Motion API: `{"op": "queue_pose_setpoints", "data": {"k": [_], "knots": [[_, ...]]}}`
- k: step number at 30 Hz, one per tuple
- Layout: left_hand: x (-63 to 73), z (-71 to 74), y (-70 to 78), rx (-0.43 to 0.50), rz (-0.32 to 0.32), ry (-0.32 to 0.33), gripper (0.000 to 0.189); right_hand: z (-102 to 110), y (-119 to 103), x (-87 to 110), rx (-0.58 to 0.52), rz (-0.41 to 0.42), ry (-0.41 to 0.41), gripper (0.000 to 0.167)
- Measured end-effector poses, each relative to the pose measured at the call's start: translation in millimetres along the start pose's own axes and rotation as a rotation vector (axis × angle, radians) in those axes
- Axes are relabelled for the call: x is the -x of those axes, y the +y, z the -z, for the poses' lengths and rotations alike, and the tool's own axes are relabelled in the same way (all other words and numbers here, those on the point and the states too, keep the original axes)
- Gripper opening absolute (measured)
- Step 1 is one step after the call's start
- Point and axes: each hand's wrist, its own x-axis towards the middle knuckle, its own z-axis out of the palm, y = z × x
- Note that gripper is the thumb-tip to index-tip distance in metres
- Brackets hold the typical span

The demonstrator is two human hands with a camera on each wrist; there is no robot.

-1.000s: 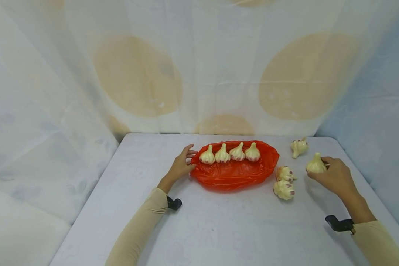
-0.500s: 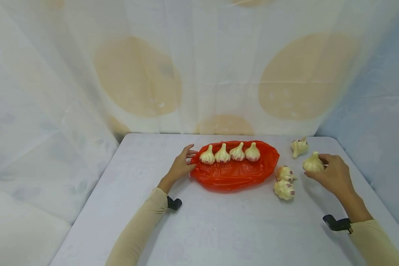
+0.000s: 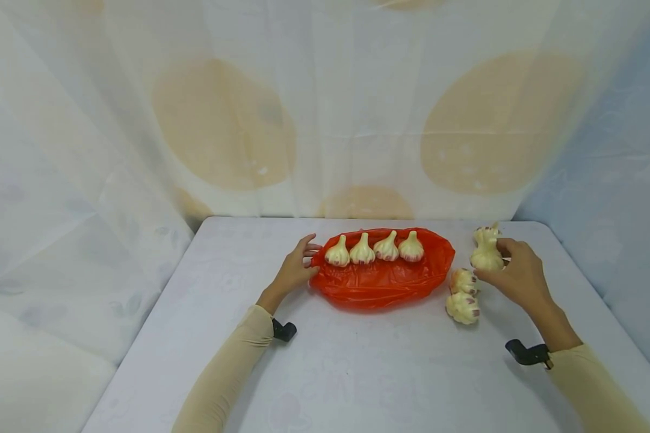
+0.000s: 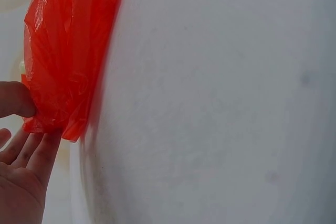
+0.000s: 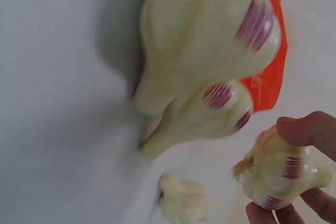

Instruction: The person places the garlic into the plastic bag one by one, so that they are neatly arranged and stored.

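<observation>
An open red plastic bag (image 3: 379, 285) lies on the table with several garlic bulbs (image 3: 386, 248) upright in a row along its far side. Its left end is pinched by my left hand (image 3: 289, 273); in the left wrist view the thumb (image 4: 18, 99) presses the plastic from one side, fingers on the other. Right of the bag, my right hand (image 3: 520, 276) holds a garlic bulb (image 3: 485, 258) above the table, neck up. The right wrist view shows that bulb's rooty base and purple streaks (image 5: 291, 167) between thumb and fingers.
Two garlic bulbs (image 3: 463, 308) lie touching beside the bag's right end. Another bulb (image 3: 482, 233) lies farther back, partly hidden behind the held one. Pale curtains stand behind the white table (image 3: 357, 373) and at both sides.
My right hand has carried the held garlic bulb leftward, nearer the bag and in front of the far loose bulb. The left hand and the bag have stayed put.
</observation>
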Motion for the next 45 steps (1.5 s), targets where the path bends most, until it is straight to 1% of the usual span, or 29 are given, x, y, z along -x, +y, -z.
{"op": "queue_pose_setpoints", "data": {"k": [5, 12, 17, 19, 25, 31, 37, 45], "knots": [[-0.4, 0.6, -0.6, 0.001, 0.002, 0.004, 0.076, -13.4, -20.7, -7.6, -0.057, 0.018, 0.001, 0.073], [0.0, -0.6, 0.2, 0.005, 0.025, -0.003, 0.077, -40.6, -52.6, -13.0, -0.13, 0.026, -0.046, 0.074], [-0.6, -0.7, 0.1, 0.01, 0.038, -0.005, 0.078, -55.6, -73.7, -19.2, -0.147, 0.107, -0.036, 0.071], [-0.6, -0.2, -0.1, 0.01, 0.038, -0.004, 0.078, -61.4, -83.0, -21.7, -0.162, 0.135, -0.052, 0.07], [0.1, 2.0, 0.8, -0.001, 0.042, -0.003, 0.078, -84.1, -108.1, -25.0, -0.231, 0.158, -0.138, 0.072], [1.7, 3.3, 0.8, 0.003, 0.039, -0.003, 0.077, -112.9, -125.3, -21.4, -0.262, 0.214, -0.198, 0.069], [2.4, 4.4, 1.8, 0.007, 0.038, -0.003, 0.077, -137.4, -141.1, -18.8, -0.251, 0.261, -0.221, 0.067], [0.5, 4.4, -0.6, 0.015, 0.038, -0.011, 0.077, -156.8, -157.2, -18.4, -0.245, 0.26, -0.256, 0.067]]}}
